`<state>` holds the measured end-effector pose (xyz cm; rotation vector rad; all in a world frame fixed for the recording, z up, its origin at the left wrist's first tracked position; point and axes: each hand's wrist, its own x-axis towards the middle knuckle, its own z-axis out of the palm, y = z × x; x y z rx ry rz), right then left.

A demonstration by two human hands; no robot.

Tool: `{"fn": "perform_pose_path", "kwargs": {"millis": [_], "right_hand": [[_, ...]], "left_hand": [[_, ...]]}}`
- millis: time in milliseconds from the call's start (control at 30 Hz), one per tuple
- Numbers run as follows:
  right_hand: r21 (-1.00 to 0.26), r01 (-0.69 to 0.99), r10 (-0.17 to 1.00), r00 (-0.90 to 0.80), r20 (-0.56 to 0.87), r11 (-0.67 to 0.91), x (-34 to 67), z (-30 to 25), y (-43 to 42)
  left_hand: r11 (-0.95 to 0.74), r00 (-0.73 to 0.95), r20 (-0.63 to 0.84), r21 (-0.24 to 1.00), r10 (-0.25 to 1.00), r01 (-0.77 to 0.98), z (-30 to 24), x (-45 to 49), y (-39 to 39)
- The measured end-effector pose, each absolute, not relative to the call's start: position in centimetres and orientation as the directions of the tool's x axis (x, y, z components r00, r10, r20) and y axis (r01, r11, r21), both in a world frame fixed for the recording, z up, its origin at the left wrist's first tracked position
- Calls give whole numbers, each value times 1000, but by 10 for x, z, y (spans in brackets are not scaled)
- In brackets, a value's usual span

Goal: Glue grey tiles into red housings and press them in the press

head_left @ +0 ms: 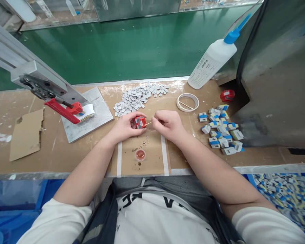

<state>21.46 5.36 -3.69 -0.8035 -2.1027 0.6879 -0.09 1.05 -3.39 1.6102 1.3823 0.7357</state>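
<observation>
My left hand (126,127) is wrapped round a small red and grey toy vehicle (140,122), held just above the bench. Between the closed fingers of my right hand (168,124) is a thin wooden stick (148,123), its tip at the toy's right side. Below the hands, a small clear cup (140,155) of reddish liquid stands on brown board between two white tape strips. Dark drops are spattered around the cup. Behind my hands lies a heap of small grey-white flat pieces (134,98).
A clamp press with a red handle (62,110) stands at left by flat cardboard (27,135). At right are a tape roll (187,102), a white bottle with blue nozzle (212,62), several white-blue-yellow blocks (221,133), and another red piece (227,95). A green belt (142,51) runs behind.
</observation>
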Motion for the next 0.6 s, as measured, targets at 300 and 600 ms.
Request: {"fn": "perform_pose_path", "kwargs": {"millis": [300, 600], "right_hand": [[-724, 298, 749, -495, 440, 622, 213, -37, 54], [-757, 306, 798, -411, 441, 577, 213, -39, 55]], "left_hand": [[-16, 204, -93, 878, 974, 478, -35, -1, 11], [-54, 223, -73, 855, 972, 516, -35, 0, 10]]}}
